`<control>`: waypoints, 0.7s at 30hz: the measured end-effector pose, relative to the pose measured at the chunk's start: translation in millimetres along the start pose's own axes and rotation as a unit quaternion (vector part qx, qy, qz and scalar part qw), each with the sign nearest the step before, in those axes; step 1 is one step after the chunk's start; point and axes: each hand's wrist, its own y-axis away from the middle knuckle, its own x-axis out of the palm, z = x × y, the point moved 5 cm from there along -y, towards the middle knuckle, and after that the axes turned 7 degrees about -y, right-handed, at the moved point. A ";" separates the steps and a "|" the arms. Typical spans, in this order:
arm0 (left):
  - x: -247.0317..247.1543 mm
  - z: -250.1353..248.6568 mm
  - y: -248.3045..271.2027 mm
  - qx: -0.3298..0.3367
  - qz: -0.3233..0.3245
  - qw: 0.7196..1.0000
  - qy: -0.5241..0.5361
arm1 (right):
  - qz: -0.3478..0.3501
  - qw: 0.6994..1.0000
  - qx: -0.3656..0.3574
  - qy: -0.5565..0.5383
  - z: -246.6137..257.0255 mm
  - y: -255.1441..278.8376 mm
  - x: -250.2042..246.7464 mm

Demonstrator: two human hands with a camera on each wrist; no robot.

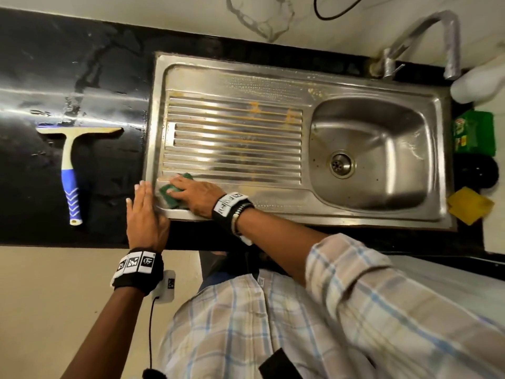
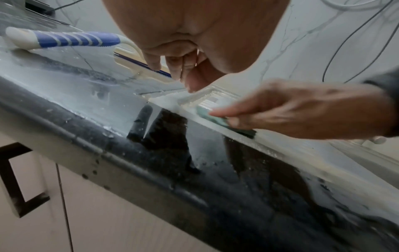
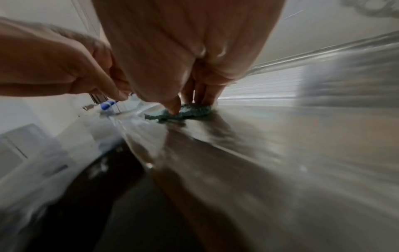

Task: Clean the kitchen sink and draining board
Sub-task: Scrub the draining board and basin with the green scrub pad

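Note:
The steel draining board (image 1: 235, 132) carries orange-brown streaks, and the sink basin (image 1: 369, 149) lies to its right. My right hand (image 1: 191, 191) holds a green scouring pad (image 1: 168, 191) down on the board's near left corner. In the right wrist view the thumb and fingers (image 3: 200, 97) bear on the pad (image 3: 190, 110). The pad (image 2: 205, 113) also shows under that hand (image 2: 291, 109) in the left wrist view. My left hand (image 1: 142, 206) lies flat and empty on the black counter (image 1: 109, 173), just left of the sink rim.
A squeegee (image 1: 71, 165) with a blue handle lies on the wet counter at the left. The tap (image 1: 426, 42) stands behind the basin. A green packet (image 1: 475, 132), a white bottle (image 1: 478, 83) and a yellow cloth (image 1: 468, 205) crowd the right end.

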 end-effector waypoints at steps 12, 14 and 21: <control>16.0 -10.1 -13.8 0.055 0.033 0.996 -0.061 | -0.024 0.942 0.333 0.029 -152.6 277.9 -87.2; 15.1 -9.0 -17.5 0.043 0.030 0.997 -0.049 | -0.085 0.957 0.276 0.006 -137.7 242.7 -96.5; 10.9 2.5 -18.4 0.028 0.020 0.999 0.001 | -0.103 0.993 -0.027 -0.058 -12.1 -7.7 -66.8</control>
